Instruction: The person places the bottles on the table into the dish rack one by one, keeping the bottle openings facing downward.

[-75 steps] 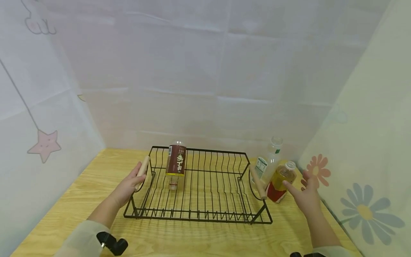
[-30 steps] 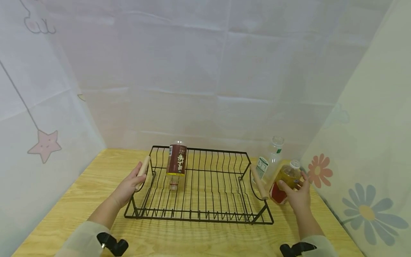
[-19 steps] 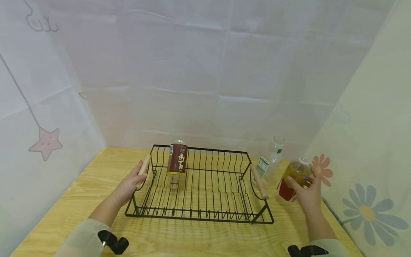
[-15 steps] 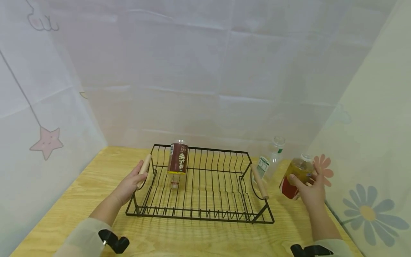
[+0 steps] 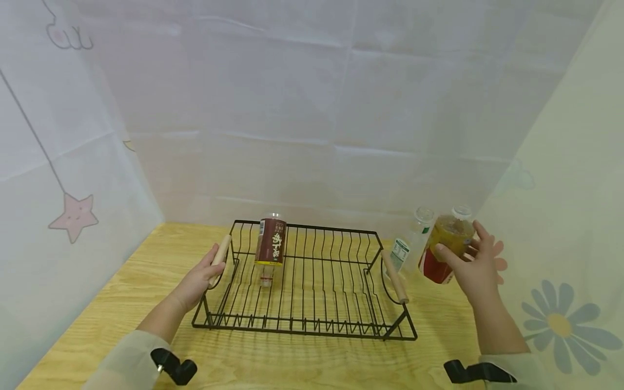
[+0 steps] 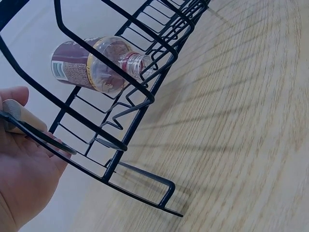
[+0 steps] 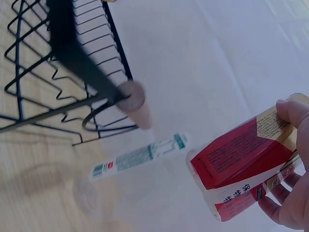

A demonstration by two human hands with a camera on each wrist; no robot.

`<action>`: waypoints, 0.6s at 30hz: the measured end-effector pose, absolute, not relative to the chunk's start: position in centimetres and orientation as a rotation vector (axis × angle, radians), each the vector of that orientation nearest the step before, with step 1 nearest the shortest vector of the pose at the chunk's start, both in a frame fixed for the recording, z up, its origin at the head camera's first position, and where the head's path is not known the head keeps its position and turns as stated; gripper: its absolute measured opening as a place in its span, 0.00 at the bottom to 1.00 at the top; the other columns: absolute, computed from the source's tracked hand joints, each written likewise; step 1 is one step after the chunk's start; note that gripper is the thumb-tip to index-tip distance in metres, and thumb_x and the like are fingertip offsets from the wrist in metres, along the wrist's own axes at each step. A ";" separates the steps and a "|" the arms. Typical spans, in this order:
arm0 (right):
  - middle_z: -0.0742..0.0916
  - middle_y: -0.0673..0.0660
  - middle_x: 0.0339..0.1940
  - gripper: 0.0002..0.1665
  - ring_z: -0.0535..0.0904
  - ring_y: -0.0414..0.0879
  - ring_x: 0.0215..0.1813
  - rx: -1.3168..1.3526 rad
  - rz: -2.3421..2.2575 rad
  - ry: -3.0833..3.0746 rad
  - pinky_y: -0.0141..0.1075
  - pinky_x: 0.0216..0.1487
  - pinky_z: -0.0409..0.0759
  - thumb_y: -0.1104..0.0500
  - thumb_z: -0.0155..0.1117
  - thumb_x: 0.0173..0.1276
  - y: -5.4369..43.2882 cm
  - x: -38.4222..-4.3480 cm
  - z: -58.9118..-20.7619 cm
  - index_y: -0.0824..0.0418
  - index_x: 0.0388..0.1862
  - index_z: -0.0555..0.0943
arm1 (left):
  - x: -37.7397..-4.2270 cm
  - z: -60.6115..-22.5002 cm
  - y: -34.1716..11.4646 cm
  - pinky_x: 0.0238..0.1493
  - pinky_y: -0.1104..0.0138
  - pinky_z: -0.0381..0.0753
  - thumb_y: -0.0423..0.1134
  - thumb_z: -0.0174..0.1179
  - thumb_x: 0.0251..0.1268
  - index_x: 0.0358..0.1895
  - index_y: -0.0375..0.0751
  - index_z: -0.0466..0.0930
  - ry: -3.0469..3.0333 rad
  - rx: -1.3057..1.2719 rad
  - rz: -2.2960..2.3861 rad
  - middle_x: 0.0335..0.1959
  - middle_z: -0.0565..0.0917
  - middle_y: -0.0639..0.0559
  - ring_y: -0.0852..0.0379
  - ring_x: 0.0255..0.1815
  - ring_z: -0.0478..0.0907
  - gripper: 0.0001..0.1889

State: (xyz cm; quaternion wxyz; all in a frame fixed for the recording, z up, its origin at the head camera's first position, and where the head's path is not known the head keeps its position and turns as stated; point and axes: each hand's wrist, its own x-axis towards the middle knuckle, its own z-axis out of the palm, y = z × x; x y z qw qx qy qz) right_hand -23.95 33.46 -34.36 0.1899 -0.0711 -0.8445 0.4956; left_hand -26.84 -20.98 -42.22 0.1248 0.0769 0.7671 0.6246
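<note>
Right hand is holding the red-and-gold bottle above the tabletop, right of the wire rack.
Right grip is clamping that bottle, thumb one side, fingers the other; head view is showing its pale neck, right wrist its base and the small print on the red label. Clear bottle is standing between it and the right handle; the two are overlapping in head view, can't tell if they're touching. Left hand: grip is clamping the left handle. Maroon-labelled bottle is lying in the rack, neck toward the person; head view is showing its big white lettering, left wrist the screw thread and red ring up close.
</note>
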 end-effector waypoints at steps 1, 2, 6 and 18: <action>0.56 0.70 0.77 0.56 0.58 0.69 0.72 -0.193 1.388 -2.377 0.66 0.65 0.65 0.44 0.62 0.69 33.1 -24.0 -34.1 0.35 0.80 0.33 | -26.8 -42.2 -21.0 0.73 0.37 0.28 0.43 0.38 0.81 0.77 0.48 0.19 2.233 0.223 1.821 0.78 0.20 0.41 0.35 0.78 0.19 0.39; 0.57 0.70 0.77 0.56 0.58 0.68 0.72 -0.181 1.387 -2.373 0.65 0.65 0.64 0.44 0.62 0.69 32.8 -24.1 -33.8 0.36 0.80 0.34 | -26.8 -42.2 -21.0 0.73 0.37 0.28 0.43 0.38 0.81 0.77 0.48 0.19 2.231 0.221 1.822 0.78 0.20 0.41 0.35 0.78 0.19 0.39; 0.57 0.70 0.76 0.56 0.58 0.67 0.71 -0.116 1.410 -2.380 0.64 0.65 0.64 0.46 0.62 0.70 31.4 -24.5 -33.0 0.40 0.81 0.34 | -26.8 -42.2 -21.0 0.74 0.37 0.28 0.42 0.37 0.81 0.78 0.49 0.20 2.230 0.204 1.822 0.79 0.21 0.42 0.35 0.78 0.20 0.37; 0.59 0.69 0.76 0.56 0.60 0.66 0.71 0.045 1.437 -2.412 0.63 0.65 0.65 0.47 0.64 0.69 27.5 -25.5 -31.6 0.42 0.81 0.36 | -26.9 -42.3 -21.0 0.73 0.37 0.27 0.42 0.37 0.81 0.78 0.49 0.20 2.230 0.194 1.823 0.79 0.21 0.42 0.36 0.78 0.19 0.37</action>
